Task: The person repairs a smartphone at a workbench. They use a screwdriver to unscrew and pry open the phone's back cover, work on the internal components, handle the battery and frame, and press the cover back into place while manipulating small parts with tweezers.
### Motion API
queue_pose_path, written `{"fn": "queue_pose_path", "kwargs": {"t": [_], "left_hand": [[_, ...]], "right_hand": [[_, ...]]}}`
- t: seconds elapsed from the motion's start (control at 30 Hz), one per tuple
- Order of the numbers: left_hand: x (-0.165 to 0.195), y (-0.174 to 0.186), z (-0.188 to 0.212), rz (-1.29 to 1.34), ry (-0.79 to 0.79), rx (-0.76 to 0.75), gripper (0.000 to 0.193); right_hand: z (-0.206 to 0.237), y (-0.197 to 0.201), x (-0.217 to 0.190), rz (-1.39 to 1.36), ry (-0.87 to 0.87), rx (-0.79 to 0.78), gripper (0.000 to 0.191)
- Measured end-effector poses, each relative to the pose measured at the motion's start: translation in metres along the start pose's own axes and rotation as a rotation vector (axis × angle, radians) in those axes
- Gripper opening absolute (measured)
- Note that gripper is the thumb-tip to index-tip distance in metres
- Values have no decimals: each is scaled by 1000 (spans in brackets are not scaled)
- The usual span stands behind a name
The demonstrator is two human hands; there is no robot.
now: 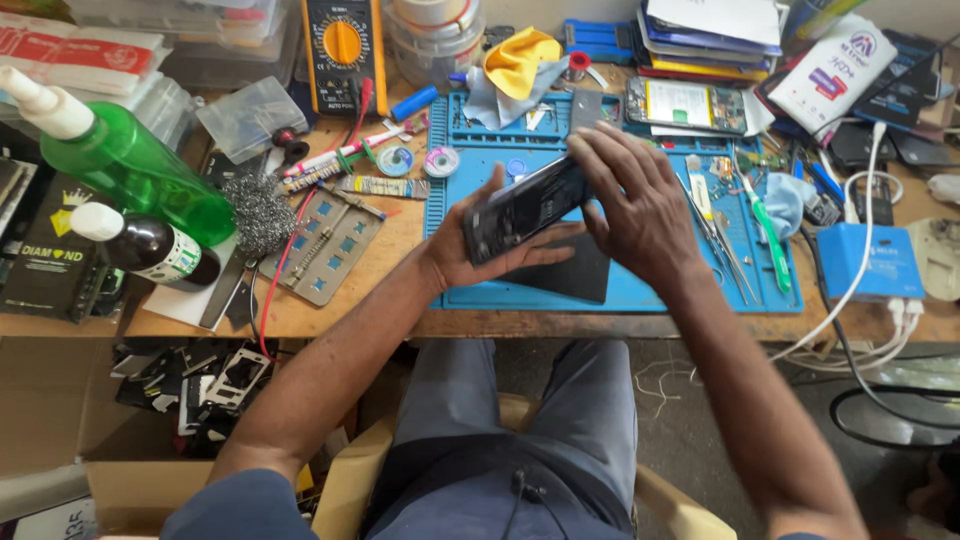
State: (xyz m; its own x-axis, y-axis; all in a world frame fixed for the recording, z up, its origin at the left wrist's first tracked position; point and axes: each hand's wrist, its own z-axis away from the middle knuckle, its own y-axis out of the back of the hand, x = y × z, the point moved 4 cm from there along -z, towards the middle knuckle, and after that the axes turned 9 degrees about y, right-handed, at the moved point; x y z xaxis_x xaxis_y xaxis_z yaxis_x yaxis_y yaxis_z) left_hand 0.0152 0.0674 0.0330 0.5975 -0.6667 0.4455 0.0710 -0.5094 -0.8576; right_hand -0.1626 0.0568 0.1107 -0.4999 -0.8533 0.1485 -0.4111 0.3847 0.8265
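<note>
1. At six o'clock, the blue mat lies bare beside a dark panel.
2. At three, tweezers and a green tool block.
3. At nine, a metal jig (flat) crowds.

dark phone held in left hand, right hand on it, blue mat

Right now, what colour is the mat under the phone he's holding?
Blue, the work mat on the wooden bench; the head view shows it best.

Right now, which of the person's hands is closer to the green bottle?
Left. The left hand sits right of the green bottle, across the steel wool and metal tray. The right hand is farther right, past the phone both hands hold.
</note>
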Motion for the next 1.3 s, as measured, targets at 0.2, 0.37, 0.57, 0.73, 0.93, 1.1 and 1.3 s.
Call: {"fn": "queue_pose_path", "kwargs": {"t": [0.2,0.37,0.57,0.73,0.93,1.1,1.3], "left_hand": [[4,22,-4,-151,-175,158,69],[17,25,4,-505,-487,517,80],[14,27,4,-569,-556,594,89],[15,28,8,-697,-629,624,90],[15,24,9,-840,-688,648,90],[14,25,13,-1030,-698,797,92],[11,29,15,-1166,-728,851,95]], "right_hand": [[-12,-7,-2,7,-21,79,70],[-2,-33,-25,-880,-689,231,29],[3,-43,-53,-1143,-755,279,24],[1,-43,-53,-1146,-744,271,20],[-2,-42,-49,-1130,-784,234,17],[-2,-43,-47,-1132,-797,211,16],[-1,-41,-46,-1153,-780,180,16]]}}
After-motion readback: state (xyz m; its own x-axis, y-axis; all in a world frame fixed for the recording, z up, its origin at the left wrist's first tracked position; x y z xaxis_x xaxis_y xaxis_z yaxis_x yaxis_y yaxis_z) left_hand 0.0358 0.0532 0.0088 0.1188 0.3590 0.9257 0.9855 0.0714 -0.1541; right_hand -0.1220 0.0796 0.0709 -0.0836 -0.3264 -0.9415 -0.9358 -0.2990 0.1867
